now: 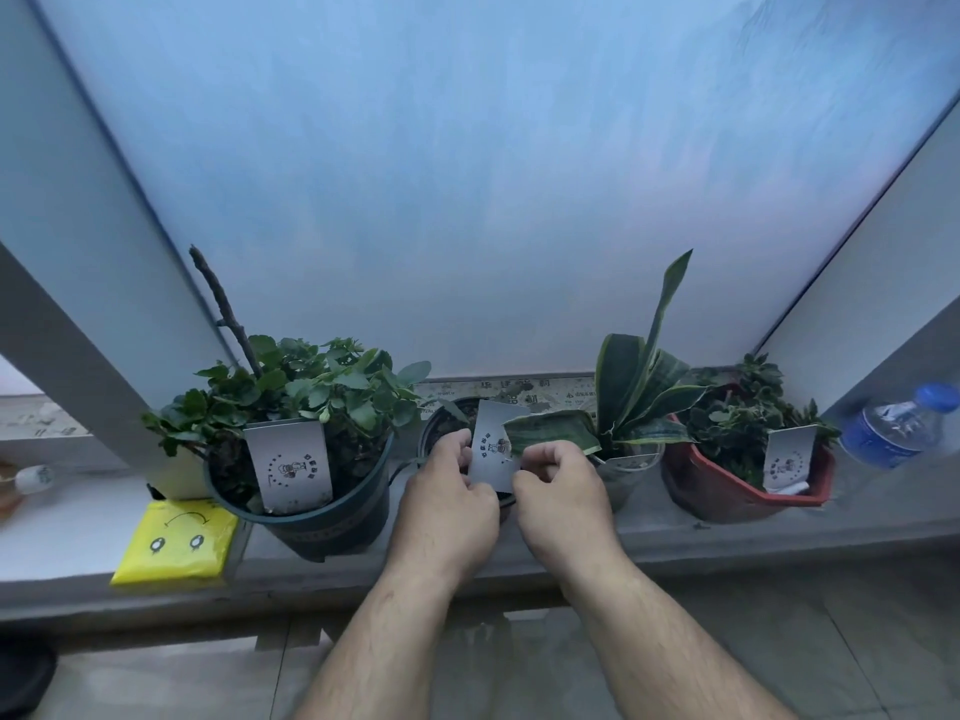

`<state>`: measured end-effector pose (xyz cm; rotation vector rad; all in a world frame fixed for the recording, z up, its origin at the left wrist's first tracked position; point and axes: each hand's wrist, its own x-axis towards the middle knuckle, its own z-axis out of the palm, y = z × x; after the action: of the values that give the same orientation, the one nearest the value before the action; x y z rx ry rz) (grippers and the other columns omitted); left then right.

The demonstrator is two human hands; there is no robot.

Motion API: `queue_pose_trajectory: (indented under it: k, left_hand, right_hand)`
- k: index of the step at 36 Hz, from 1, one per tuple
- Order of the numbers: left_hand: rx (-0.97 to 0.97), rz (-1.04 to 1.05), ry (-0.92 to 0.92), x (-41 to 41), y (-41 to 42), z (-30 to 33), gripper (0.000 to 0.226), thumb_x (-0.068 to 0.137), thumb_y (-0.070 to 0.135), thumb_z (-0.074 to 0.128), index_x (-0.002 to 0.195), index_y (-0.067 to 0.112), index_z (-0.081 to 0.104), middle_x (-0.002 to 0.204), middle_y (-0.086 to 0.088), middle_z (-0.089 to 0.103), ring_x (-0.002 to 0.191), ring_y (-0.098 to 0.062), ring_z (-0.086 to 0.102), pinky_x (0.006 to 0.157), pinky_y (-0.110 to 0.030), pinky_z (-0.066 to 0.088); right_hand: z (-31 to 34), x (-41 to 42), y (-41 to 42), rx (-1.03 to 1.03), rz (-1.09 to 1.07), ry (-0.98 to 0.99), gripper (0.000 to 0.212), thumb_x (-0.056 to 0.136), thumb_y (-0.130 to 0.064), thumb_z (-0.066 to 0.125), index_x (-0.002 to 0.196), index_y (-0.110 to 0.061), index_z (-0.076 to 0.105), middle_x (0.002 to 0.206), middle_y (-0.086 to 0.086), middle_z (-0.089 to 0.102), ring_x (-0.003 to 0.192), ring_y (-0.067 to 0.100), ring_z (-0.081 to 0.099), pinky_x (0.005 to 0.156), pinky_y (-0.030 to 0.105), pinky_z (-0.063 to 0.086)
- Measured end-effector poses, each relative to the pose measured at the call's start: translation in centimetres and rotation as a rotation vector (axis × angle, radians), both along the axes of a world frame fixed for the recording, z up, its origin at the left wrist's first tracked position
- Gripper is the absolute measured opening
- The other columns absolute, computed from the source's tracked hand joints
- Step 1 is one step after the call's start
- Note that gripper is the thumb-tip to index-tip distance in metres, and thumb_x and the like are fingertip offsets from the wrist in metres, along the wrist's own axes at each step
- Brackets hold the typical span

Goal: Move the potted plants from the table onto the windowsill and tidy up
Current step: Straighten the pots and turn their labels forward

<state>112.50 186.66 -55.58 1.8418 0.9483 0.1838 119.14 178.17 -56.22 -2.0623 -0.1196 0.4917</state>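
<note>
Several potted plants stand in a row on the grey windowsill (675, 537). At the left is a leafy plant in a dark green pot (322, 527) with a white label card (291, 467). A small dark pot (441, 423) sits in the middle, mostly hidden behind my hands. My left hand (449, 491) and my right hand (558, 485) both pinch a white label card (491, 449) over that pot. A snake plant in a clear pot (631, 407) stands to the right. A red pot (727, 491) with a leafy plant and its own card (787, 457) follows.
A yellow packet (176, 543) lies on the sill at the left, beside a small white bottle (34, 478). A blue-labelled water bottle (898, 426) stands at the far right. Frosted window glass (467, 200) rises behind the pots. Grey tiled floor lies below.
</note>
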Motion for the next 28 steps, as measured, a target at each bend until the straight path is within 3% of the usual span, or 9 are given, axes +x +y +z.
queue_pose_trajectory:
  k: [3,7,10,16,23,28]
  left_hand:
    - [0.053,-0.008,0.026,-0.6,0.3,0.1,0.055,0.086,0.006,0.048,0.136,0.029,0.052,0.117,0.015,0.067,0.107,-0.01,0.064,0.098,-0.03,0.05]
    - [0.143,-0.051,0.102,-1.2,0.5,-0.1,0.046,0.076,0.017,0.043,0.116,0.034,0.059,0.108,0.014,0.072,0.103,-0.013,0.066,0.09,-0.037,0.056]
    - [0.165,-0.07,0.125,-1.2,0.7,-0.5,0.049,0.072,0.019,0.04,0.113,0.033,0.062,0.106,0.013,0.073,0.103,-0.013,0.067,0.088,-0.038,0.056]
    - [0.218,-0.085,0.172,-1.0,0.7,-1.0,0.065,0.071,0.025,0.038,0.133,0.032,0.058,0.124,0.009,0.07,0.116,-0.017,0.063,0.097,-0.037,0.054]
    - [0.186,-0.048,0.149,-1.1,0.5,-0.2,0.068,0.071,0.024,0.037,0.135,0.033,0.058,0.129,0.013,0.068,0.118,-0.012,0.062,0.099,-0.036,0.053]
    - [0.181,-0.015,0.105,-1.3,0.2,0.6,0.041,0.079,0.008,0.047,0.104,0.031,0.069,0.096,0.016,0.072,0.096,-0.012,0.066,0.084,-0.032,0.056]
  right_hand:
    - [0.0,-0.4,0.0,0.006,0.02,-0.005,0.023,0.085,-0.012,0.058,0.105,-0.024,0.062,0.102,-0.009,0.068,0.099,0.011,0.065,0.091,0.032,0.053]
    - [-0.2,-0.9,0.3,-0.004,0.041,0.015,0.023,0.081,-0.015,0.058,0.1,-0.028,0.06,0.101,-0.008,0.07,0.097,0.013,0.067,0.092,0.039,0.056]
    - [-0.3,-1.1,0.3,-0.008,0.031,0.015,0.022,0.082,-0.014,0.058,0.099,-0.028,0.06,0.098,-0.009,0.07,0.095,0.013,0.067,0.091,0.039,0.057]
    - [-0.2,-1.2,-0.2,-0.036,0.034,0.0,0.018,0.084,-0.014,0.06,0.098,-0.027,0.059,0.095,-0.011,0.068,0.092,0.012,0.065,0.087,0.034,0.055]
    - [0.2,-1.0,-0.6,-0.036,0.038,-0.023,0.02,0.085,-0.015,0.059,0.102,-0.025,0.06,0.096,-0.013,0.066,0.095,0.011,0.065,0.089,0.034,0.055]
    - [0.3,-1.0,-1.1,0.013,0.021,-0.008,0.019,0.085,-0.013,0.06,0.099,-0.025,0.059,0.092,-0.013,0.066,0.086,0.004,0.063,0.075,0.024,0.052]
